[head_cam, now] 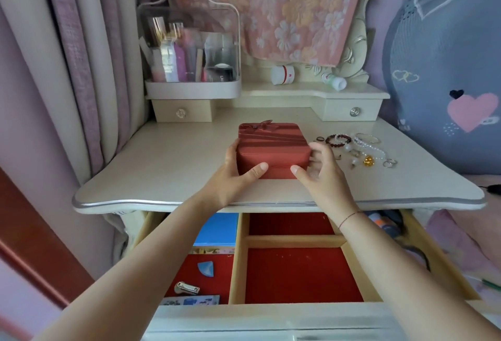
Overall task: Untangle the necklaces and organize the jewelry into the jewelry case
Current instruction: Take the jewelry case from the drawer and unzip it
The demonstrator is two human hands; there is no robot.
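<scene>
Rust-red fabric jewelry case with a ribbon bow on its lid (273, 148) sits closed at mid-tabletop of the cream dressing table (162, 167), a little back from the front edge. Left hand (235, 170) grasps the case's left side, thumb laid across the front face. Right hand (322, 170) cups the right front corner, thumb tip on the front seam, fingers curled round the right side; they are slightly blurred, so exact contact is unclear.

Key relation: the lid seam faces the person and the bow sits at the far edge, so the lid likely swings up and away. Both thumbs are already at the seam.

Tangled heap of bead bracelets, pearl strand, rings and a gold charm (357, 148) lies just right of the case, toward the right edge. Right hand is nearer. Red-lined wooden drawer (298, 273) stands open under the front edge.
</scene>
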